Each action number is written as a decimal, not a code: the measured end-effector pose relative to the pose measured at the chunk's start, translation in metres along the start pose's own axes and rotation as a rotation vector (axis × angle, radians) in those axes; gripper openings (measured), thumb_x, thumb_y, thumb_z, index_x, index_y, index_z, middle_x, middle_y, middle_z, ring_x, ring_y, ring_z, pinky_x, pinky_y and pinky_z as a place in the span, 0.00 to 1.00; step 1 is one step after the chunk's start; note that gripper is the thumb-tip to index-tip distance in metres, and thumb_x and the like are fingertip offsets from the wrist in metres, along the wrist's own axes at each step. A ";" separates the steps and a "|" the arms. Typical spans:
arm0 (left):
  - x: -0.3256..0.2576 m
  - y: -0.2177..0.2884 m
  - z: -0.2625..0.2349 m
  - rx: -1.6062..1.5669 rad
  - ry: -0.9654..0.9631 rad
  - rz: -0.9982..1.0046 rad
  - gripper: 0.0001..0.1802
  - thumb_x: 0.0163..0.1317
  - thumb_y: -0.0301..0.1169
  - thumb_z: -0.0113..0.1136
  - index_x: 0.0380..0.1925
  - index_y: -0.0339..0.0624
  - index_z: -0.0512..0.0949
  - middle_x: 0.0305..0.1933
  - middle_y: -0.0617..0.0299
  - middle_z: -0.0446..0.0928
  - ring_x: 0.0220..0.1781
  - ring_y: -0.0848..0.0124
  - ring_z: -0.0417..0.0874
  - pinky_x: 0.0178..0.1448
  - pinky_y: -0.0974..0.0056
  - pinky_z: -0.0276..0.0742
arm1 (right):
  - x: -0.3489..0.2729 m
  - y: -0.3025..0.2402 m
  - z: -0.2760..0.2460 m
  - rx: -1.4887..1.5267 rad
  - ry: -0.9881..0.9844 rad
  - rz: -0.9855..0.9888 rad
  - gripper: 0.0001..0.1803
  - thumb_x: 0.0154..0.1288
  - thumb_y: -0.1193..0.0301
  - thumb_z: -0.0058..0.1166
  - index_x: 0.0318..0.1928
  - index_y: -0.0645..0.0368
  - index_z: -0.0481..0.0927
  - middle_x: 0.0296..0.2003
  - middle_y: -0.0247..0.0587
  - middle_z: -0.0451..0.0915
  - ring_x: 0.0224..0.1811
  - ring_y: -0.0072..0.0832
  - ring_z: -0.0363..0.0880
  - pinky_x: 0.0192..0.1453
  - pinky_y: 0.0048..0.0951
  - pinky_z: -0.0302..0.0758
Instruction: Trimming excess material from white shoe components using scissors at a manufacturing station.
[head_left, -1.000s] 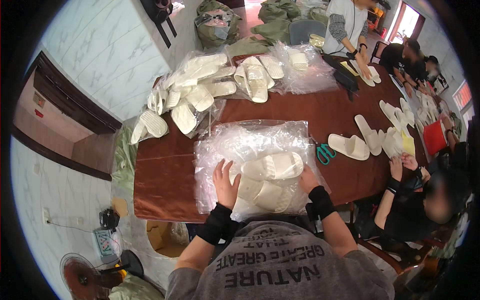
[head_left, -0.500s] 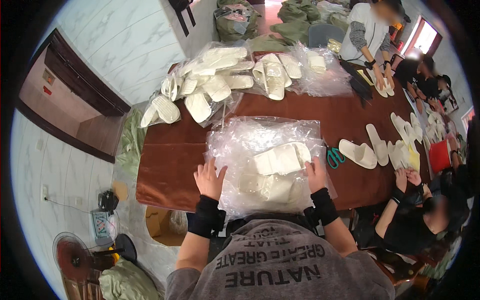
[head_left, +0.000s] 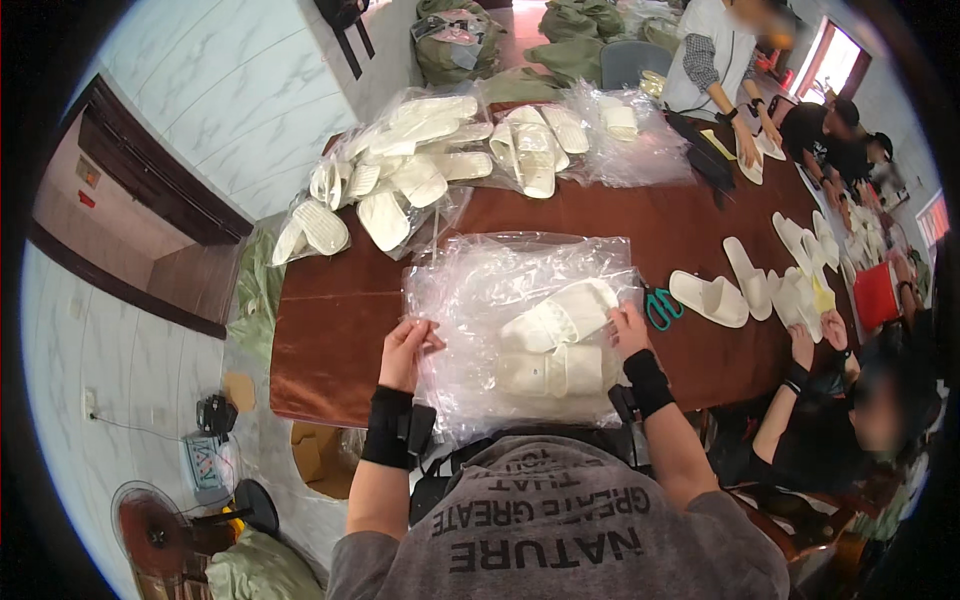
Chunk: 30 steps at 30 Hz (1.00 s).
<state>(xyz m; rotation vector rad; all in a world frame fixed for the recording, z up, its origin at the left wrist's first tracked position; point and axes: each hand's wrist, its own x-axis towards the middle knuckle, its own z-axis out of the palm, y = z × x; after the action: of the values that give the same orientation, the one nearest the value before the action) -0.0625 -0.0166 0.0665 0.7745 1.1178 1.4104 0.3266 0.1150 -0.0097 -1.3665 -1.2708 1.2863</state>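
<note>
A stack of clear plastic bags (head_left: 500, 290) lies on the brown table (head_left: 330, 320) right in front of me, with a pair of white slippers (head_left: 555, 340) wrapped in it. My left hand (head_left: 408, 345) pinches the left edge of the plastic. My right hand (head_left: 628, 328) grips the right edge, next to the upper slipper. Both wrists wear black bands.
Green-handled scissors (head_left: 660, 305) lie just right of my right hand. Loose white slippers (head_left: 745, 290) lie further right, near a seated person (head_left: 850, 420). A heap of bagged white slippers (head_left: 430, 165) fills the far left of the table. Other people (head_left: 720, 60) work at the far end.
My hands moved apart from the slipper pile to the left and right edges of the plastic. The view shifted slightly.
</note>
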 end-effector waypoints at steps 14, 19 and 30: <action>0.033 -0.066 0.037 0.810 -0.453 -0.226 0.33 0.56 0.32 0.65 0.62 0.41 0.66 0.53 0.50 0.74 0.52 0.58 0.79 0.56 0.58 0.77 | 0.007 0.040 -0.005 0.289 0.072 0.092 0.11 0.70 0.66 0.48 0.32 0.59 0.75 0.23 0.26 0.70 0.25 0.14 0.68 0.28 0.20 0.65; 0.058 -0.081 0.026 0.878 -0.582 -0.393 0.29 0.52 0.33 0.67 0.55 0.34 0.72 0.52 0.51 0.74 0.40 0.63 0.81 0.46 0.60 0.78 | 0.004 0.043 0.005 0.192 0.135 -0.054 0.12 0.72 0.65 0.45 0.30 0.56 0.72 0.19 0.26 0.70 0.16 0.14 0.69 0.19 0.18 0.64; 0.056 -0.101 0.040 0.792 -0.333 -0.348 0.39 0.44 0.35 0.72 0.58 0.38 0.66 0.44 0.55 0.74 0.40 0.67 0.78 0.46 0.63 0.75 | 0.002 0.038 0.010 0.212 0.108 -0.026 0.12 0.72 0.65 0.44 0.33 0.58 0.74 0.19 0.29 0.72 0.16 0.16 0.71 0.20 0.19 0.66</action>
<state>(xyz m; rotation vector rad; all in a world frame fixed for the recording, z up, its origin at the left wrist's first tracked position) 0.0009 0.0396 -0.0215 1.2387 1.4619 0.4909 0.3215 0.1112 -0.0487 -1.2467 -1.0442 1.2730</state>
